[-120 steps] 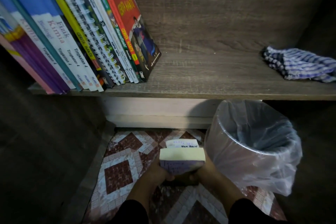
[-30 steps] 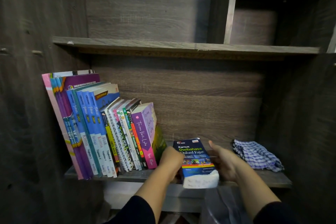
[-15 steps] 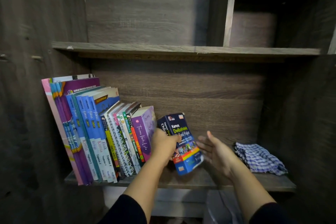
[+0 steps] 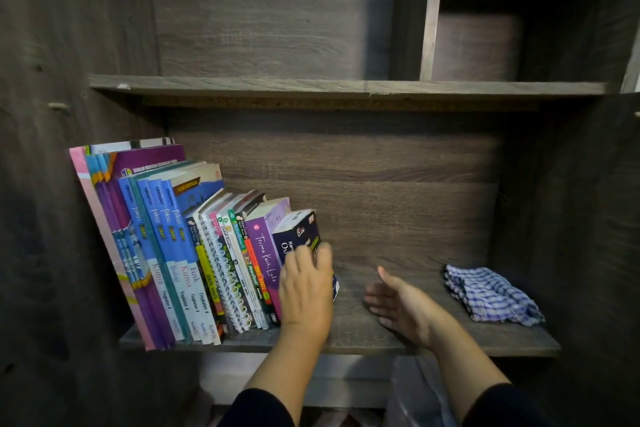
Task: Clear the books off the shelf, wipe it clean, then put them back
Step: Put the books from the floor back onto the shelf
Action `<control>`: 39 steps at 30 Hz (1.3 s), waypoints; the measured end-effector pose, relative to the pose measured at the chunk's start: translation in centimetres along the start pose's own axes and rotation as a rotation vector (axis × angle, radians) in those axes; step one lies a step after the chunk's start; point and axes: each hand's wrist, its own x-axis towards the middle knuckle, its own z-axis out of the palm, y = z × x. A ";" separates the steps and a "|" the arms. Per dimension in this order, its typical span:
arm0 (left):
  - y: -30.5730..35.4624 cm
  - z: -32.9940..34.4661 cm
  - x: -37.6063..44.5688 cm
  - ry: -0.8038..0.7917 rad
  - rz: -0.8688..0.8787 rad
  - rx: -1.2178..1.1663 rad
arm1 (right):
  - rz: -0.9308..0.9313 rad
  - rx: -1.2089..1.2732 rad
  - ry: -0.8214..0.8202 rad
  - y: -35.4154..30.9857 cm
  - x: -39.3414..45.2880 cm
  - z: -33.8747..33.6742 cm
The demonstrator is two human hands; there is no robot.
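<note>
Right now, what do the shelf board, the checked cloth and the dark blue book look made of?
Shelf board: looks like laminated particleboard with a matte grey-brown wood-grain print; the board above shows a speckled chip core at its underside edge.
Checked cloth: soft woven fabric, likely cotton, blue-and-white check, crumpled in folds.
Dark blue book: paper pages, glossy printed card cover, probably a paperback.

A row of books is stood leaning at the left end of the shelf. The dark blue dictionary at the row's right end is pressed against the purple book by the left hand, fingers laid flat on its cover. The right hand is held open above the shelf's front edge. A checked cloth is crumpled near the right end.
</note>
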 end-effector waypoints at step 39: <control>7.8 5.2 0.3 -0.652 -0.102 -0.467 | -0.078 -1.177 0.897 -0.5 -4.0 -11.2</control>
